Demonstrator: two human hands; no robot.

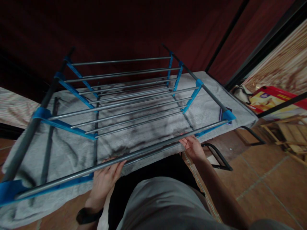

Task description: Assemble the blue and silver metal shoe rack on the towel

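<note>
Blue brackets (199, 83) carry rods (124, 103), with pole ends (164, 46) bare, your left hand (104, 179) and right hand (194, 149) touching front rod (151, 148), grip unclear.

Arms (214, 188) low, fingers (120, 166) loosely bent

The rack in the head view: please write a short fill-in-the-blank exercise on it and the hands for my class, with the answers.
1. The rack's brackets are coloured ____.
2. The left hand and right hand are at its ____ (near or far) long bar.
3. A dark wristband is on the ____ wrist.
4. The cloth beneath the rack is ____.

Missing words: blue; near; left; grey.
</note>
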